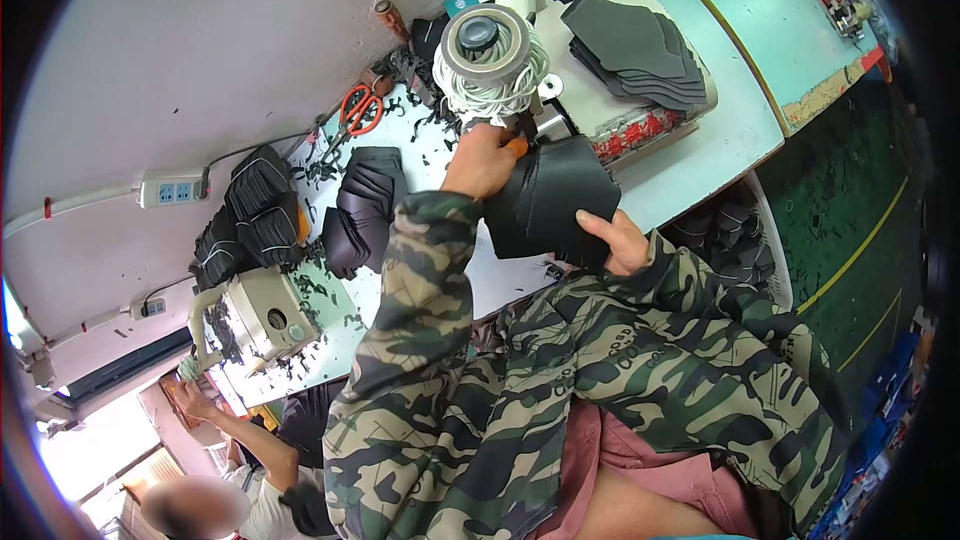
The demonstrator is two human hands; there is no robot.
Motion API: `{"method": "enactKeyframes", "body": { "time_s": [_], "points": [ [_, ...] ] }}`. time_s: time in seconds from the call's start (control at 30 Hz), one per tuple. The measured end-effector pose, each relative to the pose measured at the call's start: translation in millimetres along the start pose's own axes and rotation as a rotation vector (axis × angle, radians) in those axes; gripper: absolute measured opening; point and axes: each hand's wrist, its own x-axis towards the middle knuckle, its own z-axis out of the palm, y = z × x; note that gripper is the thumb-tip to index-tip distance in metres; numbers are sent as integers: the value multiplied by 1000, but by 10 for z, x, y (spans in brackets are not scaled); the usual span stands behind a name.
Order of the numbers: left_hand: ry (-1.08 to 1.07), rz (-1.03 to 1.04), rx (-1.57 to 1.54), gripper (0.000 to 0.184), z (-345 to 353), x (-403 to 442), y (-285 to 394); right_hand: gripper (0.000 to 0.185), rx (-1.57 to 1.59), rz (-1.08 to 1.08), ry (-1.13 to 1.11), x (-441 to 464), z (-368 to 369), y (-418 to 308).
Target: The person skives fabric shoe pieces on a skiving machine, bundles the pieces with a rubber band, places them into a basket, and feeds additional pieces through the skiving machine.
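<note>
Black sheets (555,195): beside the beige machine (585,112), near the tabletop's (720,150) front edge. Right hand (617,240): grip holding sheets' near corner. Left hand (482,162): at far edge, grip impossible to tell. Apparently midway: scraps (410,68) strewn, sheets in hand; fanned black pieces (367,205) finished or waiting, unclear.

One head-worn cam, wide-angle; looks forward and down past camo jacket (640,360) onto bench (720,147), left hand (480,161) and right hand (623,240) near, mid-frame; view tilted, wall (230,40) upper left, floor (840,190) right.
</note>
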Motion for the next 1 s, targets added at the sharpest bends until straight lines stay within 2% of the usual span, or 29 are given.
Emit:
{"method": "enactKeyframes", "body": {
  "time_s": [0.1,0.17,0.23,0.3,0.33,0.37,0.4,0.43,0.5,0.53,0.6,0.7,0.77,0.83,0.9,0.97,1.0],
  "points": [
    [-44,96,-74,27,-18,10,-112,34,94,-27,116,58,-115,-43],
    [-98,76,-185,23,-51,-131,-197,34,-395,-237,130,64,-138,-143],
    [-291,-53,-559,18,-58,-339,-217,34,-566,-346,78,-109,16,-525],
    [-260,-60,-658,14,-5,-431,-267,32,-659,-482,159,-196,72,-927],
    [-266,-55,-693,14,-3,-461,-256,33,-971,-720,298,-266,206,-1235],
    [-263,-48,-695,14,17,-476,-272,33,-1090,-681,479,-261,159,-1438],
    [-288,11,-637,13,57,-480,-308,35,-1319,-984,559,-157,113,-1617],
    [-310,69,-578,13,91,-483,-341,43,-1684,-1129,661,-65,58,-1777],
    [-342,45,-493,12,97,-515,-283,55,-2199,-910,675,239,-277,-1855],
    [-336,89,-503,13,131,-512,-309,55,-2199,-926,673,254,-337,-1793],
    [-324,164,-531,12,119,-588,-280,62,-2375,-720,608,248,-362,-1632],
    [-352,96,-578,11,45,-742,-151,60,-1927,-1004,443,41,7,-1331],
    [-321,150,-607,10,98,-730,-126,56,-1334,-507,38,47,98,-954],
    [-192,188,-639,11,94,-698,-48,46,-746,-138,-233,205,-113,-488],
    [-122,182,-684,16,90,-658,-124,29,-581,-53,-147,174,-103,-306],
    [-207,-64,-903,19,85,-661,-222,28,-369,-62,-65,157,-71,-179],
    [-235,-82,-833,20,-14,-701,-77,28,-365,-65,-52,175,-81,-118]
  ]
}}
